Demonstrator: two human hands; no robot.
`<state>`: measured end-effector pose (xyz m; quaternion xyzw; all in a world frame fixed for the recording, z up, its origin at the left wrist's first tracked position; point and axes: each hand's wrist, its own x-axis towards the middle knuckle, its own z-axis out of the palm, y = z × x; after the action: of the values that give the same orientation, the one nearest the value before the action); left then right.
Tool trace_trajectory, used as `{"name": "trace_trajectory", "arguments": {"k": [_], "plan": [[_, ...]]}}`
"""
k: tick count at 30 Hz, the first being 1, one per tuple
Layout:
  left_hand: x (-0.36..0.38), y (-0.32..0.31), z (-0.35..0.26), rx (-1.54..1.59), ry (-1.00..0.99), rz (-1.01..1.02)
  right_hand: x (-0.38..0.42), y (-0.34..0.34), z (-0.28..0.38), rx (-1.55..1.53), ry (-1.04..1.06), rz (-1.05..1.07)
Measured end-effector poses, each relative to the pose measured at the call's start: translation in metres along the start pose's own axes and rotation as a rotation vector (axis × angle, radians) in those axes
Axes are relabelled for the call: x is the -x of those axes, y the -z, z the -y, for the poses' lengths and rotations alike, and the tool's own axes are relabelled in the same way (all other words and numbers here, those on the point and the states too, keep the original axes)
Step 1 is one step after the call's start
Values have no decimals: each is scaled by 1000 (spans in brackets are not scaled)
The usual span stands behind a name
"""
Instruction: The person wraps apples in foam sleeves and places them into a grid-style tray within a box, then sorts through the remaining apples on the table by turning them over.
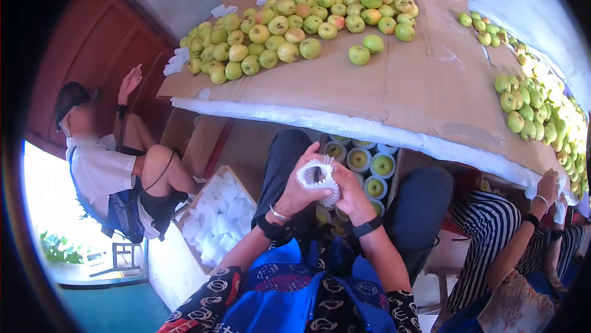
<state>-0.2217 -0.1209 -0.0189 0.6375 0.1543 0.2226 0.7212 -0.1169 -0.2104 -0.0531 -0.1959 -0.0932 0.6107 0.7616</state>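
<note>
Both of my hands are together over my lap, around one white foam net sleeve (pixel 329 192). My left hand (pixel 297 188) has its fingers and thumb closed on the sleeve's left side, and my right hand (pixel 352 194) holds it from the right. The sleeve's round mouth is stretched open, with no fruit visible inside. Just beyond and below it, between my knees, a box of green apples (pixel 377 186) in white foam nets shows. Farther ahead a large heap of loose green apples (pixel 277 26) lies on the cardboard-covered table (pixel 425 80).
At left, a box of white foam sleeves (pixel 218 219) stands near a seated person (pixel 104 167). On the right, another person in striped trousers (pixel 492 228) reaches to the table edge beside more apples (pixel 529 108). The table's padded edge (pixel 345 125) runs across in front of me.
</note>
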Motion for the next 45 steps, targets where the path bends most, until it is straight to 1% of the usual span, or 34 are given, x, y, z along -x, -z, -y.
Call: {"name": "trace_trajectory", "arguments": {"k": [2, 4, 5, 7, 8, 9, 10, 11, 12, 13, 14, 15, 16, 17, 18, 19, 20, 21, 23, 24, 26, 27, 28, 30, 31, 34, 35, 36, 37, 38, 39, 41, 43, 45], "plan": [[2, 6, -6, -11, 33, -29, 0, 2, -3, -3, -58, 2], [2, 16, -5, -506, -209, 30, -2, 11, -7, -31, -178, 9], [2, 15, -5, -422, -215, 2, -4, 15, -11, -30, -180, 11], [2, 19, -3, -392, -182, -14, -8, 20, -21, 113, -65, -210], [0, 17, -3, -357, -152, -23, -10, 23, -20, 117, -68, -208], [6, 9, -3, -181, 58, -230, -12, 28, -17, 317, 79, -348], [6, 12, -2, -179, 56, -233, -14, 30, -14, 515, 230, -485], [6, 18, 1, -319, 93, -214, -10, 14, -2, 489, 287, -446], [6, 21, 2, -459, 130, -194, -6, 0, 3, 489, 289, -443], [7, 17, -3, -566, 54, -228, -3, -13, 7, 676, 358, -287], [7, 16, -5, -559, 49, -221, -2, -19, 9, 864, 426, -133], [7, 15, -6, -584, 95, -155, 1, -20, 7, 996, 475, -50], [7, 14, -6, -607, 136, -90, 4, -23, 6, 1189, 525, -27], [6, 12, -4, -648, 42, 4, 6, -28, 3, 1242, 526, -103], [7, 3, 1, -553, 29, 8, 7, -32, 2, 1288, 531, -176], [8, 1, 7, -606, 61, -9, 6, -31, 5, 1297, 546, -173], [10, 2, 14, -660, 96, -29, 5, -29, 6, 1415, 579, -140], [10, 3, 22, -661, 87, -31, 4, -26, 6, 1531, 606, -109], [9, 3, 32, -874, 83, 38, 5, -25, 1, 1536, 617, -144], [10, 5, 35, -874, 76, 37, 5, -24, 0, 1534, 625, -180], [12, 9, 32, -364, 222, 197, 3, -23, 2, 1511, 633, -188], [15, 11, 29, -194, 461, 250, 3, -23, 3, 1507, 630, -209], [17, 9, 31, -190, 456, 249, 3, -23, 4, 1505, 622, -228], [20, 5, 36, -49, 533, 330, 4, -25, 3, 1471, 620, -233], [20, 1, 33, -60, 478, 397, 4, -26, 3, 1430, 620, -238], [20, -5, 37, 48, 469, 384, 5, -27, 4, 1436, 594, -253], [21, -3, 44, 5, 388, 395, 8, -27, 5, 1446, 592, -249], [21, -2, 48, 11, 378, 385, 8, -27, 6, 1466, 587, -298], [23, 3, 50, 90, 474, 380, 7, -28, 5, 1481, 582, -339], [24, 9, 52, 168, 567, 372, 4, -24, 3, 1486, 644, -344], [24, 15, 58, 137, 547, 390, 1, -21, 1, 1453, 654, -357], [22, 12, 48, 177, 532, 364, -5, -26, 1, 1432, 658, -370], [24, 7, 38, 223, 523, 348, -11, -34, 0, 1308, 700, -415], [24, 8, 31, 343, 591, 390, -16, -34, 3, 1323, 666, -395]]}}
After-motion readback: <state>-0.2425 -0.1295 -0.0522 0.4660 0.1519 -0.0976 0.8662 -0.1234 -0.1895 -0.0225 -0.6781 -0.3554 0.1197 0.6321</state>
